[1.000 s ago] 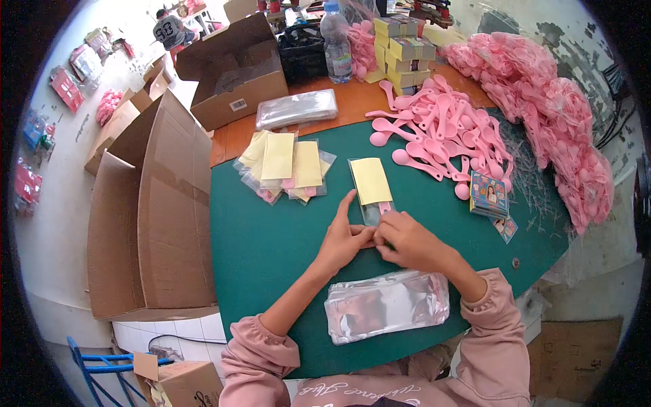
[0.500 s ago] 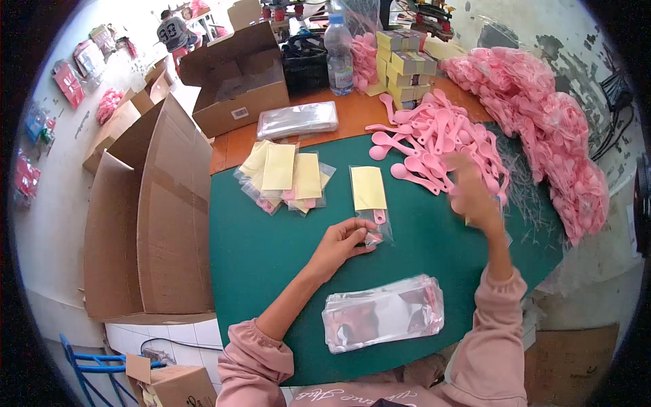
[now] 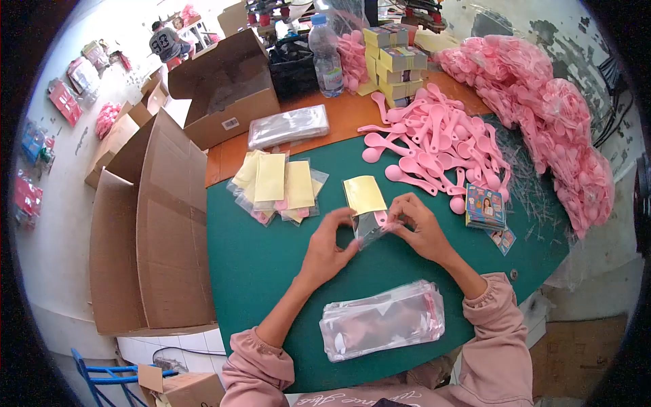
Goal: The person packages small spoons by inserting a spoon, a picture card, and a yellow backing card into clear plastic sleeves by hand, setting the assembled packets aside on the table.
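Between two hands (image 3: 327, 248); one bag (image 3: 367, 224)

Pale yellow on the bagged card (image 3: 365, 194). Plain green on the mat (image 3: 271, 285) beneath it; pink on the spoons (image 3: 435, 132) beyond it; blue, multicoloured print on the stack (image 3: 484, 205) right of it; dusty pink on the sleeves (image 3: 498, 332).

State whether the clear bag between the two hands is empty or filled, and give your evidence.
Filled: a yellow card and a pink handle show in the clear bag. Whether it is sealed, I cannot tell.
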Demonstrator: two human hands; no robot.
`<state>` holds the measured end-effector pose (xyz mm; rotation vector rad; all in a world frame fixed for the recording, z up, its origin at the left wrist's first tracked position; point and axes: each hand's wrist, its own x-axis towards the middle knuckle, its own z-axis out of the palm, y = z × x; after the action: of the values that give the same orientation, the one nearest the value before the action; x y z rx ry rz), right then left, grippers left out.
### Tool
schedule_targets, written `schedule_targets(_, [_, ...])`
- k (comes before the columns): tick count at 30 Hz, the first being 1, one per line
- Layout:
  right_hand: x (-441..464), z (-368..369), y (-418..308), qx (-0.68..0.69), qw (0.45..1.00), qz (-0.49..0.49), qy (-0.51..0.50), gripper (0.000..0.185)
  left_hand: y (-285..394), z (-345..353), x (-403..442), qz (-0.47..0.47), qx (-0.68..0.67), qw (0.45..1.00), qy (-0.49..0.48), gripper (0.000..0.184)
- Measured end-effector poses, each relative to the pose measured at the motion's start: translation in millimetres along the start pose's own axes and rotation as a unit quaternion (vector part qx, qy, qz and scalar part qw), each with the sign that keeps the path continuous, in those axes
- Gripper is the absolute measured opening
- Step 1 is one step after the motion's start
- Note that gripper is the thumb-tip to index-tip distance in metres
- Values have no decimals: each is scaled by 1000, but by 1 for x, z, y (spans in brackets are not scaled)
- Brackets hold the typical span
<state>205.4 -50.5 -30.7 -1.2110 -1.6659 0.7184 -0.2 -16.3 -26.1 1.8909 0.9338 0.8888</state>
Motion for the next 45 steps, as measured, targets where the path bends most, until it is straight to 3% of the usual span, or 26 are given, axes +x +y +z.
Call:
schedule_targets(4, [-3, 1, 15, 191, 975, 96, -52, 14, -11, 6, 1, 19, 63, 997, 41, 23])
schedule_targets(7, [-1, 0, 6, 249, 951, 168, -80, 15, -5, 5, 1, 7, 71, 997, 43, 16])
schedule_targets(13, [0, 4, 1, 204, 958, 197, -51, 11, -6, 6, -1, -1, 60, 998, -2, 19])
schedule_targets(21, [1, 7, -1, 189, 961, 198, -41, 11, -1, 4, -1, -137, -46, 989, -34, 16])
schedule_targets(25, [2, 4, 1, 230, 950, 205, -41, 11, -7, 5, -2, -146, -85, 986, -3, 18])
schedule_targets(29, [2, 6, 1, 240, 947, 210, -39, 12, -3, 4, -1, -156, -40, 987, 18, 19])
schedule_targets(31, [2, 8, 0, 253, 941, 226, 7, 14, -6, 5, -1, -163, -44, 985, 20, 20])
schedule_targets(37, [4, 9, -1, 245, 944, 222, 20, 18, -10, 13, -1, -110, -85, 988, 66, 25])
schedule_targets(43, [3, 12, 5, 216, 955, 202, 8, 16, -6, 16, -2, -151, -137, 976, 77, 28])
schedule_targets(45, [3, 13, 2, 213, 955, 205, 8, 16, -8, 16, -3, -106, -112, 986, 70, 25])
